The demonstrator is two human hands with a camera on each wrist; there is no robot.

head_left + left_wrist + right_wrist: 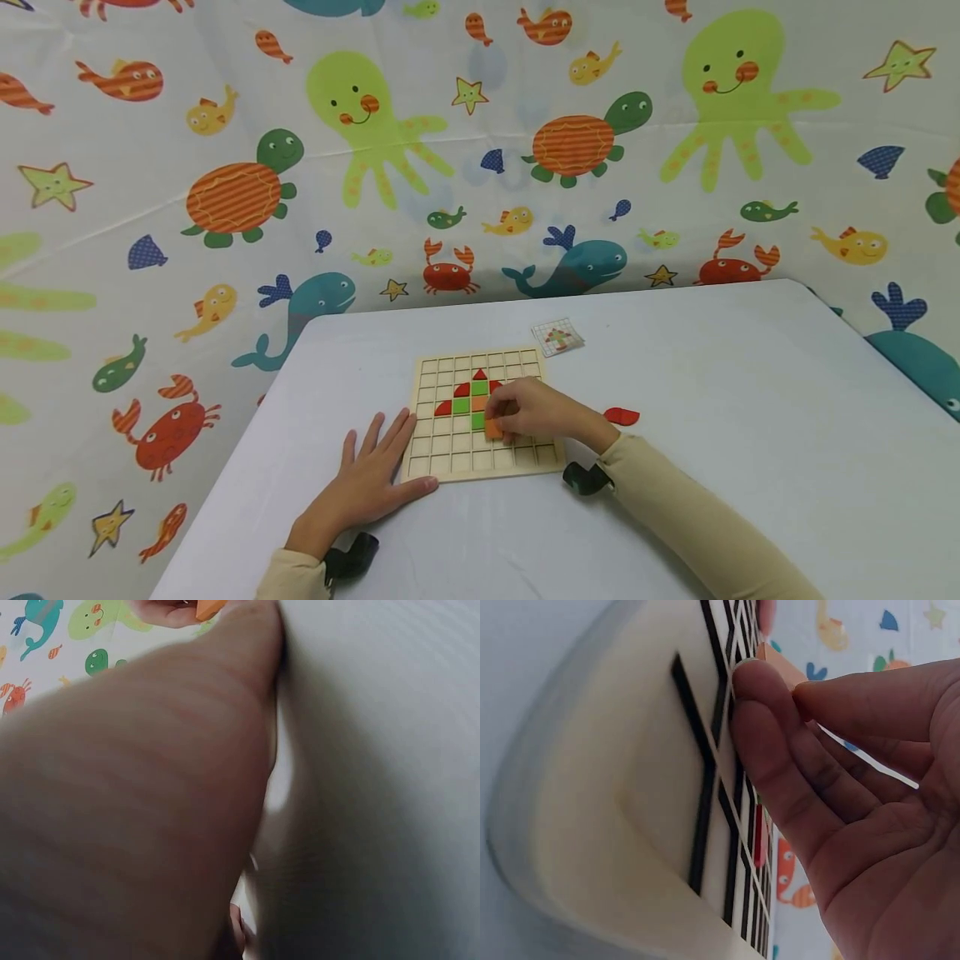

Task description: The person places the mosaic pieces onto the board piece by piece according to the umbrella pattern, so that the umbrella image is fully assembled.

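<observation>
A square wooden grid board [442, 454] lies on the table, with red, green and orange pieces set in a tree-like pattern at its middle. Between thumb and fingers my right hand [528, 408] pinches an orange square tile [492, 429], held over the board just right of a green square [477, 421]. The right wrist view shows the same orange tile [780, 669] at the fingertips, close to the grid. My left hand [375, 475] lies flat with spread fingers at the board's left edge, its thumb along the front left corner. The right hand covers part of the pattern.
Behind the board's right corner lies a small pattern card [557, 337] with a printed grid figure. Loose red pieces [621, 416] rest on the white table [750, 400] right of the board. A curtain printed with sea animals hangs behind the table.
</observation>
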